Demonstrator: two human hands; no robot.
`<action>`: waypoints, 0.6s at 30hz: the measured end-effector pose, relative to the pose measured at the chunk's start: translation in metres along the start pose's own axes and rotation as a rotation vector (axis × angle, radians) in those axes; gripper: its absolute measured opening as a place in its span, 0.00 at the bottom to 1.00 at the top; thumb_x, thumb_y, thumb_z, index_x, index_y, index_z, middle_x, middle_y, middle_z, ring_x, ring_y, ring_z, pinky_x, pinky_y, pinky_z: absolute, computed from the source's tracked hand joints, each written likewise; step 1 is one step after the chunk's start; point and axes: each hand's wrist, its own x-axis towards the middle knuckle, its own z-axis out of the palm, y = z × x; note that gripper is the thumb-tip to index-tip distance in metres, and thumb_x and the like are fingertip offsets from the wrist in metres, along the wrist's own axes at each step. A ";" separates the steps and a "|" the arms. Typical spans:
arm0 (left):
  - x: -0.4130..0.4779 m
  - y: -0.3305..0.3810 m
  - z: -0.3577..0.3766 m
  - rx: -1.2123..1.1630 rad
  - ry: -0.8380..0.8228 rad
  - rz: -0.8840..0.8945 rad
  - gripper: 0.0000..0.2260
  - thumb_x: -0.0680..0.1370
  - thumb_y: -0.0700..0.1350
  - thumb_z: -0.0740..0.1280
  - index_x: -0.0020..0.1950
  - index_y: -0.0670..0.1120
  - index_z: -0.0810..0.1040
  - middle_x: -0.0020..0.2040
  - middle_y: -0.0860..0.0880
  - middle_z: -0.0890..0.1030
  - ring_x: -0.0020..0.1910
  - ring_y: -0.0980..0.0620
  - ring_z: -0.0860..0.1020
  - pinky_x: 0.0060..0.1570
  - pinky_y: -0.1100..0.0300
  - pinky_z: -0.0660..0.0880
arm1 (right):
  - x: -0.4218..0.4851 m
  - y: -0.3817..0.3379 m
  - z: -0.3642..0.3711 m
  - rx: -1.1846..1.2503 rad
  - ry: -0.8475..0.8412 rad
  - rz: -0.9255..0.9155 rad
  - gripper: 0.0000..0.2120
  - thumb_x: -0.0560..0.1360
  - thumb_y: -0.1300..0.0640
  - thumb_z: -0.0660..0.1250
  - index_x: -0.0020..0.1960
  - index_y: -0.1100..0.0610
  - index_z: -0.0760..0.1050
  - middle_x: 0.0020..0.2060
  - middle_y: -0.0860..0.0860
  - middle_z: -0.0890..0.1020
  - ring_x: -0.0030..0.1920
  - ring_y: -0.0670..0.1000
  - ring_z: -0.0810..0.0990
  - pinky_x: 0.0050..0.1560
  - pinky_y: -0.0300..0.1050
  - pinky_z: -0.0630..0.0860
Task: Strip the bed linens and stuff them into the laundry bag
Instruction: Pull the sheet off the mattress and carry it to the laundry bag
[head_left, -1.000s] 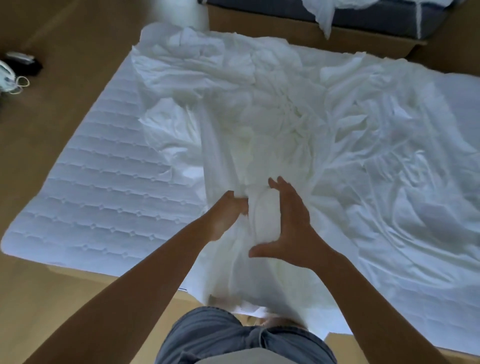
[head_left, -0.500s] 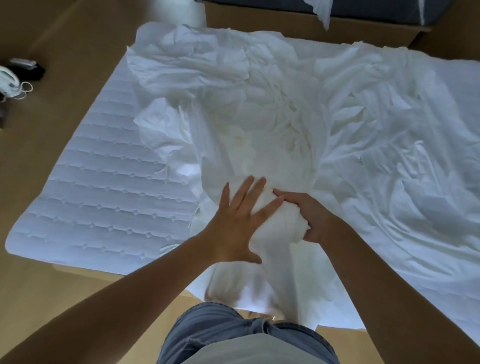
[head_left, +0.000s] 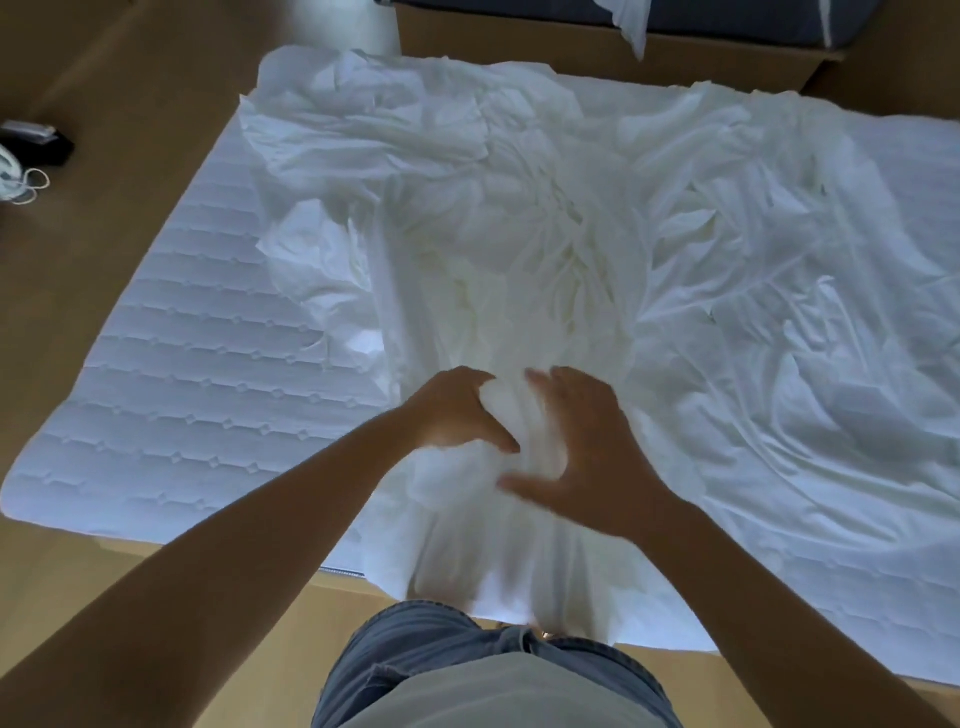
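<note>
left hand (head_left: 457, 410) clutching bunched sheet (head_left: 519, 260) | right hand (head_left: 587, 457) pressing it, fingers spread | quilted mattress (head_left: 208, 364) showing left | dark box (head_left: 47, 145) lying on floor (head_left: 130, 93)

Left hand (head_left: 457, 410) curls its grip into the sheet (head_left: 519, 249) — right hand (head_left: 589, 457) spread open.

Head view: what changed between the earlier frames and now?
Half a second ago the left hand was spread open and the right hand gripped the sheet. Now the left grips the bunch and the right has opened. The mattress pad stays put.
</note>
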 end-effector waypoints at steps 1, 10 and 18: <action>-0.001 0.001 -0.007 -0.090 -0.132 -0.112 0.13 0.64 0.46 0.79 0.46 0.48 0.81 0.34 0.50 0.78 0.30 0.52 0.75 0.28 0.63 0.69 | -0.003 0.003 0.010 -0.173 -0.002 -0.109 0.52 0.57 0.27 0.65 0.75 0.48 0.55 0.71 0.57 0.60 0.70 0.56 0.57 0.66 0.55 0.63; -0.023 -0.005 -0.032 -0.102 -0.367 -0.112 0.43 0.71 0.44 0.75 0.78 0.52 0.52 0.70 0.50 0.68 0.66 0.49 0.69 0.61 0.58 0.69 | 0.028 0.010 0.027 0.301 -0.080 0.121 0.27 0.66 0.58 0.76 0.63 0.54 0.72 0.52 0.49 0.77 0.52 0.52 0.77 0.53 0.47 0.75; -0.043 -0.025 0.035 1.035 0.359 0.488 0.70 0.49 0.69 0.77 0.78 0.48 0.39 0.75 0.38 0.58 0.73 0.36 0.58 0.64 0.32 0.60 | 0.054 0.001 0.007 0.979 -0.441 0.676 0.10 0.76 0.58 0.61 0.51 0.60 0.78 0.45 0.59 0.82 0.47 0.59 0.80 0.55 0.57 0.76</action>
